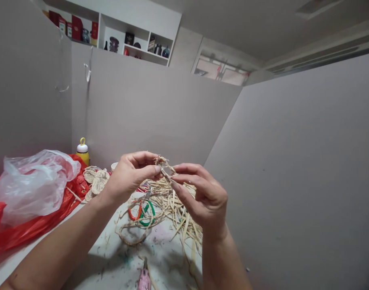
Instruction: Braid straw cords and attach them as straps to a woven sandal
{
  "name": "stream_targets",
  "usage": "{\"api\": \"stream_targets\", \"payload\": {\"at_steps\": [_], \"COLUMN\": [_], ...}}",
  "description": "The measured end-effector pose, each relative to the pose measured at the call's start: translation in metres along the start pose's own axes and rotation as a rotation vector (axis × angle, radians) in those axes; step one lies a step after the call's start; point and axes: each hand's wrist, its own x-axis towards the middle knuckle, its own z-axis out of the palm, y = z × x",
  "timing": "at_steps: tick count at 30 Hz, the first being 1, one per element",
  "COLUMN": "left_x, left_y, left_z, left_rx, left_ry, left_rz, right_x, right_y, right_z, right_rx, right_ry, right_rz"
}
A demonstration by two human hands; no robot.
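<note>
Above the table my left hand (130, 174) pinches one end of a small loop of twisted straw cord (166, 176) between thumb and fingertips. On the loop's other side, the thumb and fingers of my right hand (204, 192) are closed on the same cord. Below the hands, a longer length of the twisted cord (130, 243) curves over the table. Scissors with an orange and a green handle (154, 209) lie among the straw, their blades partly covered. Loose flat straw strips (184, 215) are heaped beneath and behind my right hand.
A pink-handled tool with a dark tip (144, 280) lies at the near edge of view. Coiled pale braid (99, 181), a yellow bottle (82, 153), and a clear plastic bag (39, 185) on a red bag (27, 233) occupy the left. Grey partitions (154, 108) enclose the white table (93, 262).
</note>
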Motion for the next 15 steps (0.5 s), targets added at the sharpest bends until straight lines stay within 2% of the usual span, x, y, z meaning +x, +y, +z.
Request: {"api": "stream_targets", "payload": {"at_steps": [4,10,15], "left_x": [-0.0002,-0.0029,-0.0054], "left_y": [0.0027,0.0091,0.0078], "left_z": [0.0001,0.0035,0.0050], "left_rx": [0.051,0.100,0.138], "left_ry": [0.025,0.025,0.029], "left_rz": [0.019,-0.007,0.002], "right_x": [-0.0051,-0.0043,0.0009], "right_y": [0.0025,0.0068,0.0075], "right_z": [-0.0045,-0.0063,-0.0061], "right_rx": [0.111,0.117,0.224], "right_ry": [0.029,0.068,-0.053], "right_rz": [0.149,0.347,0.497]}}
